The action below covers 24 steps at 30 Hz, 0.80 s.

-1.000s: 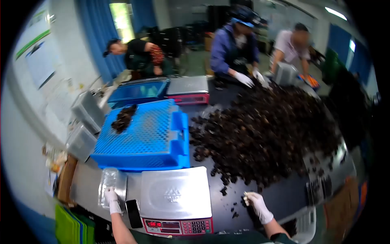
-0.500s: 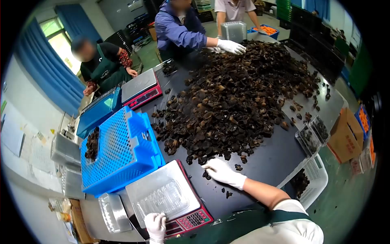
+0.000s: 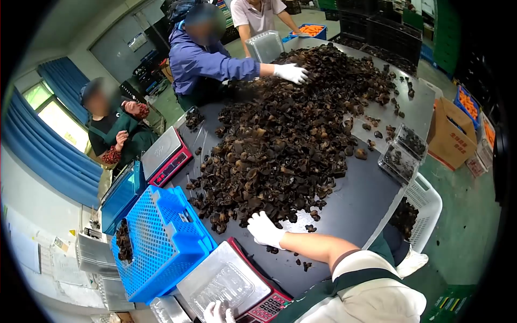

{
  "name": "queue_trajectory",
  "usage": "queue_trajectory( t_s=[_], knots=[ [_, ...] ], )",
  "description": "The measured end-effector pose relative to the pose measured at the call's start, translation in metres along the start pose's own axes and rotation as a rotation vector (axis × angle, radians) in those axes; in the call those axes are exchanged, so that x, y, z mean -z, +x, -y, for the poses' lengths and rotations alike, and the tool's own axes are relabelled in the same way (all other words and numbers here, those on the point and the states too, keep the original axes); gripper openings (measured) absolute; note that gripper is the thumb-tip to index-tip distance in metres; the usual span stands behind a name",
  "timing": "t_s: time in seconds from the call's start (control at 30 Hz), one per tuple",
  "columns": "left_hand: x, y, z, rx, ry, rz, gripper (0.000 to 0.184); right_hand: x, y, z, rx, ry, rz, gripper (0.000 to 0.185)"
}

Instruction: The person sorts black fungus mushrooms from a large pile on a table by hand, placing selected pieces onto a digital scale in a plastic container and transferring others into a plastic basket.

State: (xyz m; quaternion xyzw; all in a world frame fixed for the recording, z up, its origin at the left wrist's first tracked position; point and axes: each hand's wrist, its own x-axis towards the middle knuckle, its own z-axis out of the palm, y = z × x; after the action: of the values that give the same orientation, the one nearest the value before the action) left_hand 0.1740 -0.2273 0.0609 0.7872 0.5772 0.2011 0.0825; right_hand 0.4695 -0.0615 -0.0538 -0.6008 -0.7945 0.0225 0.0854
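Observation:
A big heap of dark wood ear mushrooms (image 3: pixel 280 156) covers much of the dark tabletop. My right hand (image 3: pixel 265 231), in a white glove, reaches to the near edge of the heap, fingers stretched out over loose pieces. On a red digital scale (image 3: pixel 269 309) lies a clear plastic tray (image 3: pixel 226 288) with nothing visible in it. My left hand (image 3: pixel 218 312), also gloved, is at the tray's near edge, fingers slightly apart; the lower part of this hand is cut off by the frame.
Left of the scale stands a blue plastic crate (image 3: pixel 161 237), with a second scale (image 3: pixel 167 159) beyond. Clear boxes (image 3: pixel 401 156) sit at the right table edge, above a white basket (image 3: pixel 425 202). Across the heap, a co-worker's gloved hand (image 3: pixel 291 72) touches the mushrooms; other people stand behind.
The view has shifted and turned. My right hand remains at the heap's near edge, its fingers now more stretched out. My left hand sits lower in view, still by the tray.

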Motion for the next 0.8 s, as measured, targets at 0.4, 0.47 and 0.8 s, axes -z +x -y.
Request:
queue_trajectory(
  t_s=[0.4, 0.47, 0.8],
  knots=[
    [-0.063, 0.027, -0.11, -0.167, -0.436, -0.057, 0.042, 0.047, -0.16, -0.072, 0.052, 0.509, -0.18, 0.033],
    [-0.081, 0.042, -0.132, -0.124, -0.453, 0.09, 0.045, 0.056, -0.164, -0.095, -0.001, 0.616, -0.225, 0.031],
    [-0.203, 0.08, -0.147, -0.268, -0.079, 0.335, 0.055, 0.023, -0.211, -0.073, 0.0, 0.342, -0.214, 0.042]
  ],
)
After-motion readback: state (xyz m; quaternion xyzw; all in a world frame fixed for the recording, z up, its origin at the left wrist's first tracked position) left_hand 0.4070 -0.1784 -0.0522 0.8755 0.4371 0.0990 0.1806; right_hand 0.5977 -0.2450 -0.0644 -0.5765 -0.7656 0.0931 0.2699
